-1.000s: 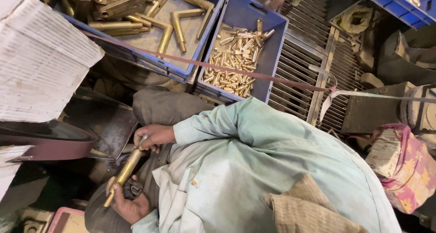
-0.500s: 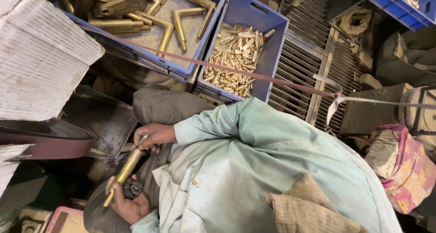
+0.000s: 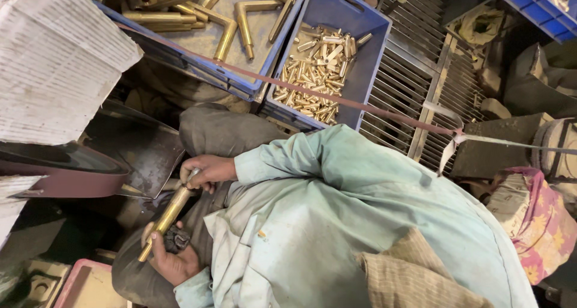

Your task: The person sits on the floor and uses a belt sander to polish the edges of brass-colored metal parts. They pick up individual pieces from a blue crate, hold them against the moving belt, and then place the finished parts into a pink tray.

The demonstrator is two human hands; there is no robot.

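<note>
**Brass rod held at both ends, over the lap**

Brass rod (image 3: 167, 215) runs diagonally, low-left to upper-right, across the person's lap, near-left of frame. One hand (image 3: 204, 171) grips the upper end, fingers clamped around it. The other hand (image 3: 171, 257) cups the lower part, fingers curled on the rod with a dark rag (image 3: 176, 240) in the palm. Which hand is left or right: cannot tell from this angle.

Just left of the rod: a dark belt (image 3: 66, 182) on a machine, with a dark metal plate (image 3: 141, 146) beside it. Far side: blue crate (image 3: 360, 61) of small brass pieces, and left of it a second blue crate (image 3: 258, 49) holding long bent brass parts. Metal grating (image 3: 415, 97) right of the crates. Pink tray (image 3: 84, 287) at the near-left corner.
</note>
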